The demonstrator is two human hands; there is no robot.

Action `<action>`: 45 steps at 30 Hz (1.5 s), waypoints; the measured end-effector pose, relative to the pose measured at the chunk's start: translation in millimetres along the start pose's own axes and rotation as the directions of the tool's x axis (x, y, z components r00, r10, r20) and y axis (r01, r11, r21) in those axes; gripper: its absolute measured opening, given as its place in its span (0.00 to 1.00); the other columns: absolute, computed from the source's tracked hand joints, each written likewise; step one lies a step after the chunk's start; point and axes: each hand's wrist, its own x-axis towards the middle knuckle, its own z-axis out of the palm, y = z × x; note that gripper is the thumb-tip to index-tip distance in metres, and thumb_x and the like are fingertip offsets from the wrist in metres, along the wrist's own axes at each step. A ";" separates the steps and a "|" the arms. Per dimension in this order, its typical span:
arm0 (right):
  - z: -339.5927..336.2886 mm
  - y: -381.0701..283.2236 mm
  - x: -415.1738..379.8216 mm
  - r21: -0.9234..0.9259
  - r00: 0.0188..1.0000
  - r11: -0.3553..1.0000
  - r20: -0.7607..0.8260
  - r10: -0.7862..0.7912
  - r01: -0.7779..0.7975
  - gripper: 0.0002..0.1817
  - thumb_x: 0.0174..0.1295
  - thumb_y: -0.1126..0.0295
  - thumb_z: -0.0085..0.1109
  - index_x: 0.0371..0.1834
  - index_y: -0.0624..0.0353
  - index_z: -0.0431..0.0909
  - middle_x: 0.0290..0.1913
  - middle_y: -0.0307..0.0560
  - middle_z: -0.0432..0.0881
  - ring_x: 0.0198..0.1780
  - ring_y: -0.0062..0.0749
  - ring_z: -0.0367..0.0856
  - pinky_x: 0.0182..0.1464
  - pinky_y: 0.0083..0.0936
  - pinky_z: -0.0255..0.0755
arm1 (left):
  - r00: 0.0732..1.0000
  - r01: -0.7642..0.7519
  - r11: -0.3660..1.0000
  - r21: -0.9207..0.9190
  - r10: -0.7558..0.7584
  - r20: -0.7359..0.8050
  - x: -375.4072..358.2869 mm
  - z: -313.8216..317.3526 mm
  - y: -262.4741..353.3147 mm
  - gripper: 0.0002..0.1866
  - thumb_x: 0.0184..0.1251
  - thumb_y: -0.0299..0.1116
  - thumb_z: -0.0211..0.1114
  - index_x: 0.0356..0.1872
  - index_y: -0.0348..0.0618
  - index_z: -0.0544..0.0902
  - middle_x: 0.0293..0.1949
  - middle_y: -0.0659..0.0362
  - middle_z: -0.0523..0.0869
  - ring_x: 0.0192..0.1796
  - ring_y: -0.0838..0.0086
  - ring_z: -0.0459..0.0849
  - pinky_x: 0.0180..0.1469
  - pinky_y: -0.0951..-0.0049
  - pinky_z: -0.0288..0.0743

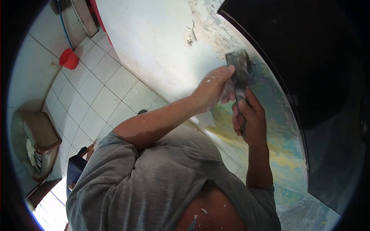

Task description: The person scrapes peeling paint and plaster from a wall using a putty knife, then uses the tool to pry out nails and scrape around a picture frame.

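A scraper [237, 63] with a broad, stained metal blade is up against the peeling wall [269, 134], close to the edge of a dark panel. My right hand [252, 119] is wrapped round its handle. At the blade's left edge is my left hand [214, 88], its thumb at the blade and its other fingers bent and partly blurred. White flecks dot the left hand. The wall around the blade shows grey, green and yellow patches, with white paint to the left.
The large dark panel [308, 77] stands along the right. A red bucket [69, 59] sits on the tiled floor [108, 96] at the upper left, near a blue hose [64, 25]. A brown armchair [38, 134] is at the far left.
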 end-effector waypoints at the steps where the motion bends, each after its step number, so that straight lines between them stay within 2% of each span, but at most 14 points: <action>1: 1.3 -0.5 -1.2 -0.006 1.000 1.000 0.009 0.000 0.000 0.22 0.74 0.72 0.48 0.71 0.61 0.68 0.27 0.39 0.76 0.16 0.16 0.69 0.14 0.17 0.59 | 0.998 0.051 0.998 -0.039 -0.049 0.050 0.3 0.0 -4.6 0.20 0.81 0.52 0.53 0.47 0.43 0.75 0.29 0.58 0.83 0.23 0.78 0.81 0.20 0.80 0.68; 8: 14.4 -5.2 3.7 -0.033 0.999 0.999 0.005 -0.031 0.031 0.22 0.75 0.73 0.47 0.71 0.63 0.68 0.27 0.40 0.76 0.16 0.17 0.69 0.13 0.16 0.60 | 0.998 0.000 0.996 -0.085 0.005 0.058 1.0 -9.5 13.5 0.19 0.80 0.51 0.55 0.47 0.43 0.77 0.31 0.58 0.86 0.22 0.77 0.81 0.22 0.81 0.70; 10: 11.1 -10.1 -0.8 -0.071 0.999 0.997 -0.033 -0.001 -0.002 0.22 0.75 0.73 0.47 0.70 0.63 0.68 0.27 0.40 0.75 0.15 0.17 0.69 0.13 0.17 0.60 | 0.988 0.145 0.989 -0.020 -0.144 0.046 -2.1 2.9 4.6 0.19 0.80 0.50 0.55 0.46 0.42 0.76 0.28 0.58 0.84 0.23 0.75 0.83 0.22 0.80 0.71; 15: 14.9 -2.2 4.9 0.004 0.999 1.000 -0.040 -0.009 0.009 0.22 0.74 0.73 0.46 0.71 0.63 0.67 0.26 0.40 0.75 0.15 0.17 0.68 0.13 0.16 0.59 | 0.995 0.095 0.990 -0.106 -0.096 0.001 5.0 -2.4 5.6 0.18 0.80 0.51 0.56 0.45 0.44 0.75 0.19 0.59 0.79 0.21 0.72 0.83 0.18 0.78 0.66; 23: 22.8 -7.0 19.8 -0.005 1.000 1.000 -0.012 -0.012 0.012 0.22 0.75 0.72 0.46 0.71 0.61 0.68 0.25 0.39 0.75 0.15 0.16 0.67 0.14 0.17 0.59 | 1.000 -0.026 0.995 -0.100 0.024 -0.017 10.9 -9.0 18.0 0.17 0.80 0.49 0.55 0.45 0.43 0.77 0.24 0.59 0.83 0.21 0.75 0.82 0.18 0.79 0.67; 28: 17.1 -2.0 15.3 -0.006 0.999 0.999 0.013 -0.041 0.041 0.23 0.76 0.72 0.46 0.73 0.58 0.67 0.25 0.39 0.75 0.15 0.15 0.66 0.14 0.17 0.58 | 0.999 0.043 0.999 0.018 -0.043 0.020 4.9 -14.9 22.1 0.19 0.81 0.49 0.54 0.44 0.42 0.77 0.32 0.58 0.85 0.25 0.76 0.84 0.20 0.80 0.69; 31: -3.3 8.7 20.8 -0.198 0.997 0.978 0.049 -0.056 0.064 0.25 0.75 0.74 0.46 0.75 0.58 0.66 0.26 0.38 0.75 0.18 0.16 0.69 0.19 0.18 0.64 | 0.999 0.045 0.989 0.141 -0.046 0.007 2.9 -9.5 21.4 0.21 0.80 0.52 0.55 0.43 0.41 0.77 0.32 0.58 0.84 0.30 0.76 0.87 0.21 0.81 0.70; 33: -8.8 15.6 31.1 -0.622 0.912 0.680 0.152 -0.381 0.387 0.25 0.74 0.77 0.46 0.75 0.60 0.66 0.36 0.47 0.84 0.30 0.27 0.84 0.34 0.23 0.78 | 1.000 -0.010 0.976 0.220 0.007 0.014 -0.6 -3.1 29.9 0.22 0.79 0.53 0.56 0.43 0.40 0.77 0.34 0.58 0.84 0.31 0.76 0.87 0.22 0.81 0.71; 34: -6.7 15.0 35.1 -0.620 0.910 0.679 0.158 -0.383 0.393 0.25 0.74 0.77 0.46 0.75 0.60 0.66 0.36 0.47 0.84 0.30 0.27 0.84 0.34 0.23 0.78 | 0.999 -0.051 0.953 0.299 0.046 0.025 -2.2 -0.9 33.3 0.23 0.78 0.54 0.57 0.43 0.40 0.77 0.35 0.58 0.84 0.33 0.76 0.88 0.24 0.82 0.72; 36: -3.3 16.4 40.2 -0.709 0.819 0.517 0.149 -0.554 0.479 0.26 0.73 0.79 0.45 0.75 0.60 0.67 0.52 0.55 0.85 0.51 0.40 0.88 0.54 0.30 0.78 | 0.998 -0.068 0.916 0.396 0.062 0.027 -2.3 5.2 34.4 0.24 0.78 0.54 0.58 0.44 0.39 0.77 0.37 0.58 0.84 0.35 0.76 0.88 0.25 0.82 0.73; 37: -7.8 23.5 43.3 -0.711 0.821 0.518 0.147 -0.552 0.476 0.26 0.73 0.79 0.45 0.75 0.60 0.67 0.52 0.55 0.85 0.51 0.40 0.88 0.54 0.30 0.78 | 0.997 -0.082 0.871 0.485 0.075 0.034 -1.3 6.7 33.6 0.25 0.77 0.55 0.58 0.44 0.38 0.78 0.38 0.58 0.84 0.37 0.76 0.89 0.26 0.82 0.74; 39: -20.2 45.1 49.4 -0.730 0.778 0.461 0.153 -0.609 0.504 0.26 0.76 0.75 0.44 0.76 0.61 0.64 0.33 0.39 0.82 0.27 0.12 0.69 0.30 0.16 0.67 | 1.000 -0.012 0.830 0.558 0.008 0.010 1.9 -2.2 25.2 0.25 0.77 0.55 0.58 0.44 0.37 0.78 0.39 0.58 0.84 0.38 0.76 0.89 0.26 0.81 0.75; 43: -18.2 50.6 38.7 -0.753 0.846 0.489 0.165 -0.508 0.440 0.26 0.76 0.74 0.45 0.77 0.61 0.64 0.31 0.38 0.79 0.26 0.12 0.69 0.28 0.17 0.66 | 0.991 0.131 0.854 0.504 -0.109 -0.072 -6.2 -10.1 16.5 0.24 0.77 0.55 0.58 0.43 0.39 0.77 0.39 0.59 0.84 0.38 0.76 0.89 0.26 0.82 0.75; 45: -7.3 41.7 28.7 -0.563 0.953 0.777 0.071 -0.294 0.282 0.27 0.75 0.74 0.46 0.77 0.60 0.63 0.29 0.38 0.77 0.25 0.14 0.70 0.26 0.17 0.68 | 0.992 0.127 0.848 0.514 -0.110 -0.063 -8.3 -14.1 16.1 0.22 0.78 0.54 0.58 0.43 0.41 0.77 0.38 0.60 0.84 0.38 0.77 0.89 0.26 0.82 0.74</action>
